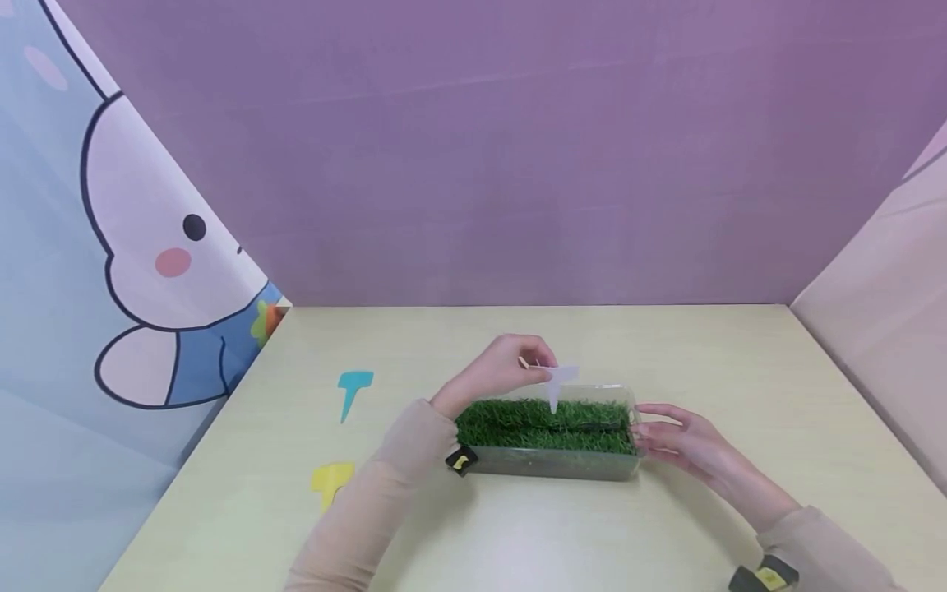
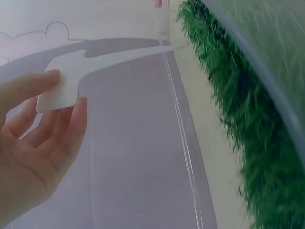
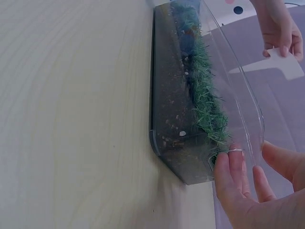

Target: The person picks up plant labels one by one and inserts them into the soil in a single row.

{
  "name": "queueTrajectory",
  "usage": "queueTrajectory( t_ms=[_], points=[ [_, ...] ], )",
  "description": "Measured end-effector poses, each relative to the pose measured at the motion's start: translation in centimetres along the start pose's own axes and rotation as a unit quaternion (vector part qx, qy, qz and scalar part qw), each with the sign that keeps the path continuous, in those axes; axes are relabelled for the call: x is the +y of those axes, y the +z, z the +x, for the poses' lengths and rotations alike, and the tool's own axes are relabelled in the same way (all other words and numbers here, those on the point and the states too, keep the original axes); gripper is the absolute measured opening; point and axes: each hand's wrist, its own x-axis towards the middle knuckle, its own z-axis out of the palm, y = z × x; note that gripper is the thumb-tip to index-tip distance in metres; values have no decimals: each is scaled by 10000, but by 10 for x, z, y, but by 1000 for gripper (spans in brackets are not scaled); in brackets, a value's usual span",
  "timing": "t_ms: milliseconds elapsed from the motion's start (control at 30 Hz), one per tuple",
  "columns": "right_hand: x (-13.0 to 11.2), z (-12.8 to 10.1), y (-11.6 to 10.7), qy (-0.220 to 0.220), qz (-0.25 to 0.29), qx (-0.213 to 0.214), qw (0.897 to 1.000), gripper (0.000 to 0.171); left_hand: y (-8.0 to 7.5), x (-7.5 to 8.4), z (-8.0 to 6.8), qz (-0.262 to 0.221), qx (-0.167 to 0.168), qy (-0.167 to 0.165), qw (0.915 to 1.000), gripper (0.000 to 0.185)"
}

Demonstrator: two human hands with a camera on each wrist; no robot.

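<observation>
My left hand point(image 1: 510, 366) pinches a white T-shaped plant label point(image 1: 555, 385) by its broad head, thumb on one face and fingers behind. The label's pointed stem hangs down over a clear plastic planter box point(image 1: 555, 464) lined with green grass point(image 1: 503, 423). In the left wrist view, the stem of the label point(image 2: 119, 58) points toward the grass point(image 2: 238, 119). At the planter's right end, my right hand point(image 1: 688, 444) rests its extended fingers against the end wall. Dark soil point(image 3: 174, 86) with small pale bits shows through the side in the right wrist view.
On the pale table point(image 1: 777, 378), a blue T-shaped label point(image 1: 355, 386) lies to the left of the planter. Nearer the front is a yellow label point(image 1: 329, 479), partly covered by my left sleeve. A purple backdrop point(image 1: 518, 164) rises along the table's far edge.
</observation>
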Motion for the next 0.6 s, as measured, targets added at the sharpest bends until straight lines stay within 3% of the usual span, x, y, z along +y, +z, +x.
queueTrajectory(
  t_ms=[600],
  points=[
    [0, 3, 1, 37, 152, -51, 9999, 26, 34, 18, 18, 239, -267, 152, 9992, 8]
  ],
)
